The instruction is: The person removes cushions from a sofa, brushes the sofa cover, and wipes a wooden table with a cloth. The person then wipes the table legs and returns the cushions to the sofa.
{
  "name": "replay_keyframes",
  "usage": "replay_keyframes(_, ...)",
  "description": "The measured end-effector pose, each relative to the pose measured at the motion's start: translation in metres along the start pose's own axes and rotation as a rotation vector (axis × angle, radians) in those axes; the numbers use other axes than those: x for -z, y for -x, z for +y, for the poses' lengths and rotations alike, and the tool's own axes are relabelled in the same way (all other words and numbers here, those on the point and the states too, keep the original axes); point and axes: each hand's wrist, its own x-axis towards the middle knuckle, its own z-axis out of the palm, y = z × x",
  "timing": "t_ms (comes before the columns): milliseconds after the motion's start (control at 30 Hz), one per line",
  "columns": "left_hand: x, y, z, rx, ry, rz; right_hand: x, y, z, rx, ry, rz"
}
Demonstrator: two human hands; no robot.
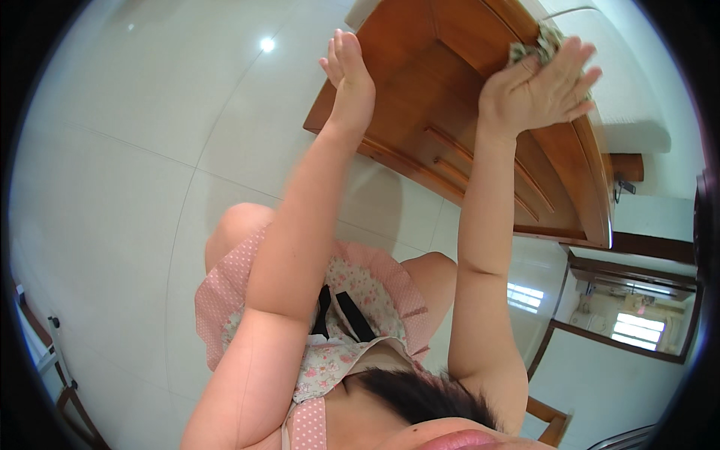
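A brown wooden piece of furniture (405, 73) with curved edges and thin raised strips fills the upper middle of the head view. Against its upper right edge is a crumpled greenish cloth (548, 42). My right hand (537, 90) lies over the cloth's near side, fingers spread and pointing up and right; whether the fingers grip it cannot be told. My left hand (350, 70) is raised at the furniture's left edge, its fingers extended and nothing seen in it; contact with the wood is unclear. Below both arms is a floral apron (365, 275) with a pink dotted ruffle.
Glossy pale floor tiles (129, 169) spread over the left side. A white padded surface (624, 84) lies beyond the furniture at upper right. A dark-framed opening (624, 309) is at the right, and a wooden chair or stool part (548, 422) at lower right.
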Motion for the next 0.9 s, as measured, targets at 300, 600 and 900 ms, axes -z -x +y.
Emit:
replay_keyframes(300, 0.068, -0.020, 0.051, -0.223, 0.472, 0.554, -0.001, 0.030, -0.088, 0.375, -0.197, -0.292)
replay_keyframes(600, 0.083, -0.015, 0.057, -0.173, 0.637, 0.420, 0.006, 0.162, -0.118, 0.613, -0.390, -0.642)
replay_keyframes(900, 0.053, -0.016, 0.054, -0.106, 0.543, 0.520, 0.006, 0.242, -0.116, 1.009, -0.328, -0.859)
